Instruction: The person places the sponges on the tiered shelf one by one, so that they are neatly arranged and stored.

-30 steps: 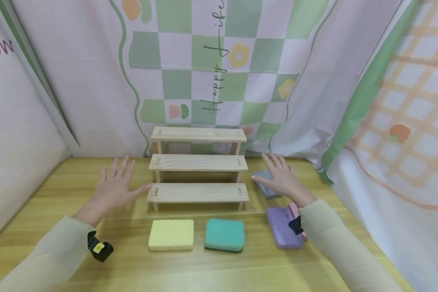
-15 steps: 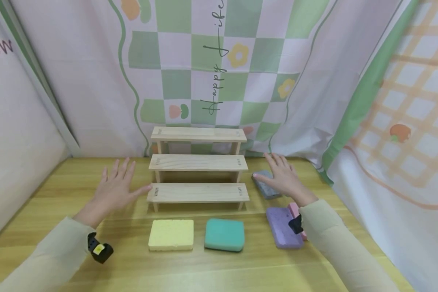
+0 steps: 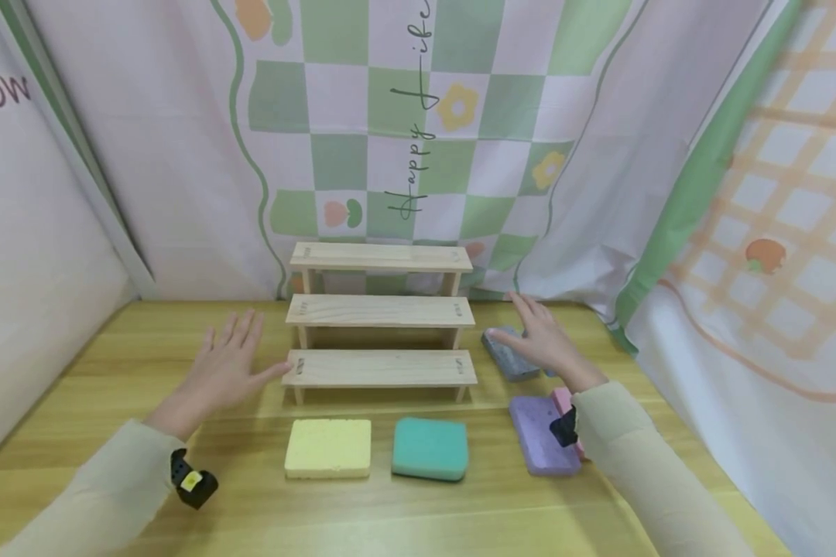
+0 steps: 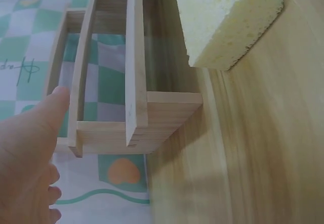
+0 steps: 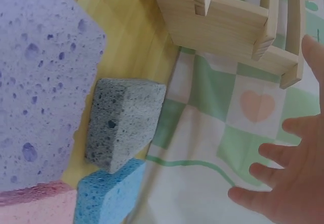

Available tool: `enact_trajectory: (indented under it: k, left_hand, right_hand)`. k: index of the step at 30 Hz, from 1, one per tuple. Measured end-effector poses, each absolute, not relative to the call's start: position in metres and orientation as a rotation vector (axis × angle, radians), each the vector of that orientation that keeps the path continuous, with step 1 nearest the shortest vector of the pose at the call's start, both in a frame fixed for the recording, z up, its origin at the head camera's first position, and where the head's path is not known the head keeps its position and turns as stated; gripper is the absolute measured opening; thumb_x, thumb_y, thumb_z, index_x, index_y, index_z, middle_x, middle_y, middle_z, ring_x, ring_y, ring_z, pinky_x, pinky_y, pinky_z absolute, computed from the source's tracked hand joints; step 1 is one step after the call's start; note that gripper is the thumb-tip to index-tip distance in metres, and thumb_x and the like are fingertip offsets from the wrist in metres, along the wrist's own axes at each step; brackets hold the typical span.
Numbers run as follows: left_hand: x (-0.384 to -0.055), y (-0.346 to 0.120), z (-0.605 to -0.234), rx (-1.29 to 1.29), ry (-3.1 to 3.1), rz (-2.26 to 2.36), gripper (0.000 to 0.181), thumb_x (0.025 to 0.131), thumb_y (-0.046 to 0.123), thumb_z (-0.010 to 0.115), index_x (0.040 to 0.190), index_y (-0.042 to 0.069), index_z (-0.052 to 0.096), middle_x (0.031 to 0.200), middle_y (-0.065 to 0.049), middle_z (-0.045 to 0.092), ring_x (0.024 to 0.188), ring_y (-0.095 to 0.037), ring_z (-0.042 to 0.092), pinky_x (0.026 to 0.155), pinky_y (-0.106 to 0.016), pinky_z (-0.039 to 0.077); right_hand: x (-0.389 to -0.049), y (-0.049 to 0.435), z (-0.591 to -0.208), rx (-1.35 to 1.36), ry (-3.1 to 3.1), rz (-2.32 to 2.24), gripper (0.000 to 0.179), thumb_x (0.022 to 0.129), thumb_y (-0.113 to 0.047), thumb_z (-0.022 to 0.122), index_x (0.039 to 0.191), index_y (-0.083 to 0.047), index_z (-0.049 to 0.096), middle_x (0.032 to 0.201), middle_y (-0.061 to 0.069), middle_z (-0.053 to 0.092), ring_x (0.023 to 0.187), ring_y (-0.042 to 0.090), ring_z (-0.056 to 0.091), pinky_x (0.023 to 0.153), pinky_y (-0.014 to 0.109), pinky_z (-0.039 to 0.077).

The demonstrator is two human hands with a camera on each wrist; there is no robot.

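My left hand [image 3: 226, 370] is spread out left of a three-step wooden rack [image 3: 379, 367], its thumb tip overlapping the lowest step's left end in the head view. My right hand [image 3: 539, 340] is held out on the rack's right side, fingers extended, partly covering a grey sponge [image 3: 508, 360]. Neither hand holds anything. In front of the rack lie a yellow sponge [image 3: 328, 449] and a teal sponge [image 3: 429, 449], side by side. A purple sponge [image 3: 539, 437] lies under the right wrist, next to a pink sponge [image 3: 562, 399]. A blue sponge [image 5: 109, 193] shows in the right wrist view.
The wooden table [image 3: 251, 510] meets a patterned curtain [image 3: 404, 170] right behind the rack. More curtain hangs on the left side [image 3: 49, 216] and the right side [image 3: 759, 309]. Each wrist wears a black strap-on camera [image 3: 193, 481].
My left hand has dipped slightly toward the table. The right hand has turned a little, its fingers closer together in view. The sponges and rack have stayed put.
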State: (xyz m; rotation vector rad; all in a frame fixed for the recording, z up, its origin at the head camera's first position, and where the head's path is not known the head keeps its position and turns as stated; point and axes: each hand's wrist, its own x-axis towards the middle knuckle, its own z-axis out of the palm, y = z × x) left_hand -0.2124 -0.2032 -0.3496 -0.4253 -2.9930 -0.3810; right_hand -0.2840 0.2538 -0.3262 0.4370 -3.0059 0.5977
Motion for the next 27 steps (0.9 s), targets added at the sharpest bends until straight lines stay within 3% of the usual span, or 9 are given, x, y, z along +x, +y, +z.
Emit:
enact_trajectory:
  k: [14, 27]
  left_hand:
    - [-0.211, -0.203, -0.363, -0.497, -2.963, -0.469, 0.087, 0.092, 0.051, 0.045, 0.143, -0.008, 0.006, 0.147, -0.028, 0.003, 0.133, -0.045, 0.001, 0.105, -0.058, -0.002]
    - [-0.212, -0.199, -0.379, -0.588, -2.930, -0.517, 0.083, 0.094, 0.050, 0.043, 0.142, -0.010, 0.013, 0.148, -0.025, 0.008, 0.134, -0.042, 0.007, 0.107, -0.056, 0.004]
  right_hand:
    - [-0.287, 0.258, -0.333, 0.479, -3.012, 0.739, 0.084, 0.089, -0.042, 0.057, 0.148, -0.007, 0.009, 0.147, 0.027, 0.012, 0.130, 0.049, 0.017, 0.099, 0.065, 0.020]
    - [-0.290, 0.265, -0.352, 0.490, -3.027, 0.916, 0.080, 0.089, -0.040, 0.059, 0.144, 0.003, 0.019, 0.144, 0.030, 0.019, 0.127, 0.050, 0.021, 0.098, 0.065, 0.022]
